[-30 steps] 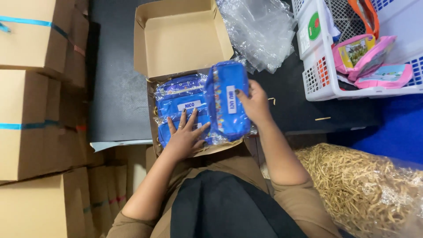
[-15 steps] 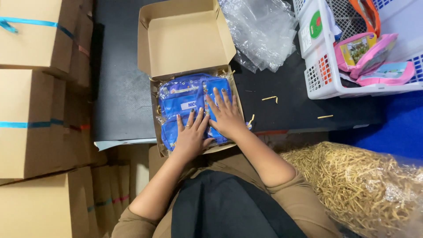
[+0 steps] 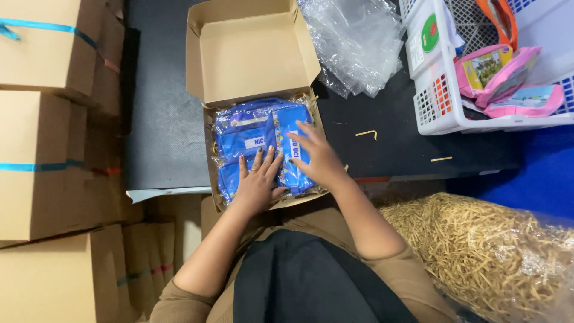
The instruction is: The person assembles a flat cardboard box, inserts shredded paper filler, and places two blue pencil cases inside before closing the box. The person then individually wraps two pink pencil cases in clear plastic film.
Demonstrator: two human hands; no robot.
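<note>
An open brown cardboard box (image 3: pixel 251 57) lies in front of me with its lid standing up at the far side. Blue plastic-wrapped packets (image 3: pixel 248 134) fill its bottom, lying flat side by side. My left hand (image 3: pixel 258 182) presses flat on the near packets with fingers spread. My right hand (image 3: pixel 317 158) rests flat on the right-hand packet, fingers apart. Neither hand grips anything.
Stacked closed cardboard boxes (image 3: pixel 42 119) with blue tape stand at the left. Crumpled clear plastic bags (image 3: pixel 353 45) lie beyond the box. A white basket (image 3: pixel 442 113) with pink items sits at the right. A bag of straw-like filler (image 3: pixel 490 251) lies near my right elbow.
My right hand set the blue packet it held upright down into the box, and both hands have since been pressing flat on the packets.
</note>
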